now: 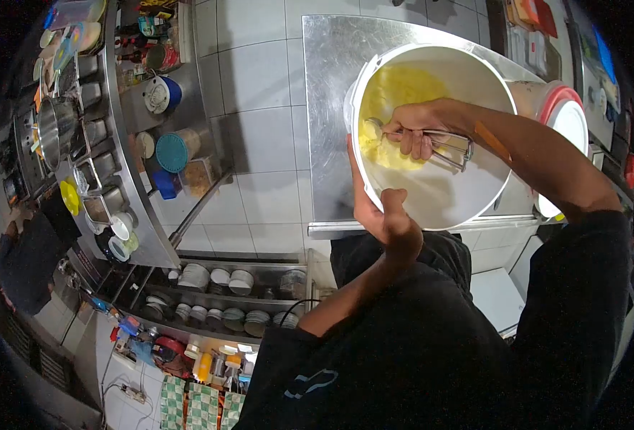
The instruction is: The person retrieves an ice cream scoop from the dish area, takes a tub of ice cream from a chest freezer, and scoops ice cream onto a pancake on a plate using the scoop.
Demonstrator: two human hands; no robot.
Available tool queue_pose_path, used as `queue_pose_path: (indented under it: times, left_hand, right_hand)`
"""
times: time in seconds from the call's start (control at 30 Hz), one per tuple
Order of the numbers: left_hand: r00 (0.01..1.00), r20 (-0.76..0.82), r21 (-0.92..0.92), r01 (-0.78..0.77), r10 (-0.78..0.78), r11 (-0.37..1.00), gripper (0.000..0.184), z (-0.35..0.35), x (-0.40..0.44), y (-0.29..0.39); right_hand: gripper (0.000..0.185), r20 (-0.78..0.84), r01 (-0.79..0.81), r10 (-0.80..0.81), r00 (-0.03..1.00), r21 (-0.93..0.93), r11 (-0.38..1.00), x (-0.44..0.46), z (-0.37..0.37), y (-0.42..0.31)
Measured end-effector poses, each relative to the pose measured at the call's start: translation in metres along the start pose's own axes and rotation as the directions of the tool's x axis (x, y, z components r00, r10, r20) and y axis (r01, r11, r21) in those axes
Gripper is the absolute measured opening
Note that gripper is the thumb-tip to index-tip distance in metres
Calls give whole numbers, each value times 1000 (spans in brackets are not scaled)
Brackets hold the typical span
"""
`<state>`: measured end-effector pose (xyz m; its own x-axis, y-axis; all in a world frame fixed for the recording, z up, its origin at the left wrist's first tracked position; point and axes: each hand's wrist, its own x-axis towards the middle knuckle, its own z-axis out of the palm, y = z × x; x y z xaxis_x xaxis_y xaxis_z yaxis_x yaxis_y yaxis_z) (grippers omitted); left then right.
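A large white bucket (460,204) lies tilted on the steel table (327,107), its opening facing me. Yellow, soft-looking food (403,82) covers part of its inner wall and bottom. Inside the bucket, my right hand (418,129) is wrapped round the metal handles of a scoop (451,147). The scoop's rounded head (373,129) touches the yellow food. My left hand (388,217) grips the bucket's near rim, with the thumb showing and the other fingers partly hidden behind the wall.
Right of the bucket stands a container with a red rim and white lid (568,125). Across the tiled floor, a steel counter (141,143) holds tubs and pans. Stacked dishes fill a lower shelf (216,297). Another person (30,251) in dark clothes is at the far left.
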<state>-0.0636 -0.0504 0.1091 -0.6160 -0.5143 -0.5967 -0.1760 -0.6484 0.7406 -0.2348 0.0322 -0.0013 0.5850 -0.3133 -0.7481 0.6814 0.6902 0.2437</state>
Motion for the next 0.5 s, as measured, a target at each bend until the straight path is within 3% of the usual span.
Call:
queue_pose_path:
  times: [0.07,0.13,0.17,0.23,0.27,0.33,0.37,0.43,0.47,0.5]
  left_hand:
    - [1000,5,3,2,-2,1000,87,-2,0,0]
    - [1000,23,-5,17,-17,1000,87,0,2,-1]
    - [1000,19,-3,20,-20,1000,87,-1,2,0]
    - [999,41,42,19,-20,999,89,-2,2,2]
    - [999,41,51,24,-26,998,89,-3,1,4]
    - [998,50,42,34,-37,999,90,1,2,6]
    - [998,55,43,39,-41,998,90,3,1,6]
    - [998,38,-6,41,-41,999,92,5,2,6]
    - [998,42,-4,40,-40,999,92,4,4,6]
    - [999,24,45,40,-41,998,92,2,3,6]
  right_hand:
    - [34,33,-18,16,999,46,999,-4,10,0]
    - [32,-199,13,-71,977,-278,960,-9,18,0]
    - [32,-196,9,-66,978,-277,961,-7,19,2]
    - [29,-287,34,-398,871,-774,632,-6,22,5]
    - [29,-282,40,-396,874,-770,637,-5,23,6]
    - [29,-260,64,-259,930,-579,813,-7,21,4]
    - [29,-263,65,-259,929,-574,816,-7,18,4]
    - [28,-40,35,-43,998,-198,980,-4,11,0]
    - [28,-40,39,-48,998,-197,980,-2,7,1]
    - [29,80,8,-11,997,34,999,0,4,6]
